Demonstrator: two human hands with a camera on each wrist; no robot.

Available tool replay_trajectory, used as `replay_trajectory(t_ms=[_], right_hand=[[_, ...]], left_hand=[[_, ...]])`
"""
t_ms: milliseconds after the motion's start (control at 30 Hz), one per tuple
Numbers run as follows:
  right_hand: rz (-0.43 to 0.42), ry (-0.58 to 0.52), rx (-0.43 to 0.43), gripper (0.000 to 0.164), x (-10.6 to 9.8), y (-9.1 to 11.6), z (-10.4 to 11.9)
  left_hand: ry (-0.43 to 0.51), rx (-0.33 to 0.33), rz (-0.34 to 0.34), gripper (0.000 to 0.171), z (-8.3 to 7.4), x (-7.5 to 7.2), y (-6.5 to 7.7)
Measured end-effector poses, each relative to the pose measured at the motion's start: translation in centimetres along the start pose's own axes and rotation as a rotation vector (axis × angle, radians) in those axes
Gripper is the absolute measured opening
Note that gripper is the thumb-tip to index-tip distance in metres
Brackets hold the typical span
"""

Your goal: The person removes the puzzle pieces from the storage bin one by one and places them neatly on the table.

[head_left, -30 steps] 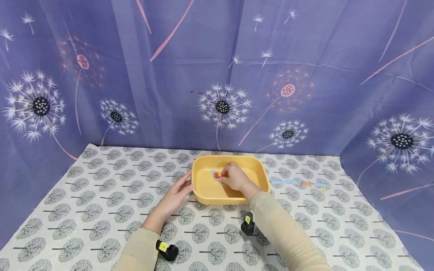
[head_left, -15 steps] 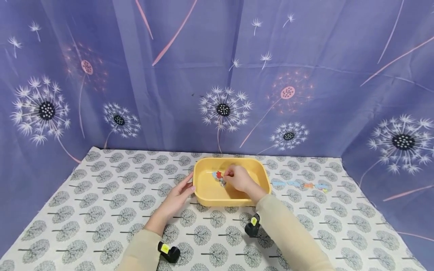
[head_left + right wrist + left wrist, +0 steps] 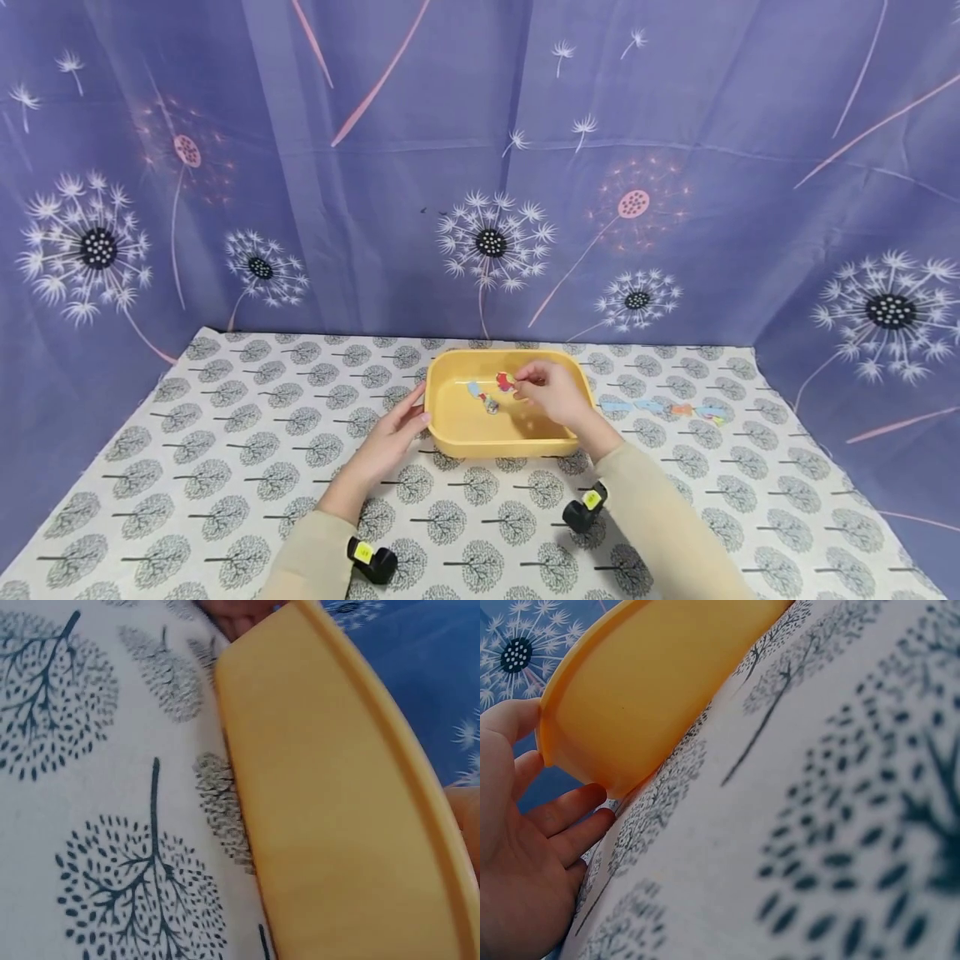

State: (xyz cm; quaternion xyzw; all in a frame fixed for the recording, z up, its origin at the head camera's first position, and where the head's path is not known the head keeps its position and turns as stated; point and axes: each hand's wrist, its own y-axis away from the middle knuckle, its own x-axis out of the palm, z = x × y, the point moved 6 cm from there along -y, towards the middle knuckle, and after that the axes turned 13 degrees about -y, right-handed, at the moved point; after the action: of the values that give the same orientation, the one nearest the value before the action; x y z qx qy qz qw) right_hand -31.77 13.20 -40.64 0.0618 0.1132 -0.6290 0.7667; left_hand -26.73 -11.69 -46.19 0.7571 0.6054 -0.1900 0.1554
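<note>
A yellow rectangular tub [image 3: 495,447] stands on the cloth in the middle of the head view. Over its inside, my right hand [image 3: 555,393] pinches a small flat red piece [image 3: 505,382] between thumb and fingers. Below and left of that piece, a small multicoloured piece [image 3: 491,405] and a light-blue one [image 3: 474,389] lie on the tub floor. My left hand [image 3: 392,437] rests against the tub's left end, its fingers [image 3: 574,810] fairly straight along the outer wall. From the right wrist, the tub wall [image 3: 337,787] hides nearly all of the right hand.
To the tub's right, a row of small flat pieces lies on the cloth: light-blue ones [image 3: 648,407], an orange one [image 3: 681,409] and a yellow-green one [image 3: 716,419]. A purple dandelion curtain [image 3: 375,208] hangs behind the tree-print cloth [image 3: 247,483].
My right hand has moved right and a little up with the red piece, away from the other pieces in the tub. The left hand stays at the tub's left end.
</note>
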Motion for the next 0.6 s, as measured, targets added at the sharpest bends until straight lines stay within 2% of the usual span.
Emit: replay_trajectory(t_ms=[233,600], right_hand=[[-0.02,-0.132,-0.045,0.022,-2.0,1.1,0.4],[-0.176,-0.289,-0.034,0.024,-5.6,3.3,0.0]], left_hand=[[0.002,-0.016,-0.011,0.061,0.0,-0.1,0.0],[-0.004,-0.025,-0.011,0.059,0.0,0.0,0.0]])
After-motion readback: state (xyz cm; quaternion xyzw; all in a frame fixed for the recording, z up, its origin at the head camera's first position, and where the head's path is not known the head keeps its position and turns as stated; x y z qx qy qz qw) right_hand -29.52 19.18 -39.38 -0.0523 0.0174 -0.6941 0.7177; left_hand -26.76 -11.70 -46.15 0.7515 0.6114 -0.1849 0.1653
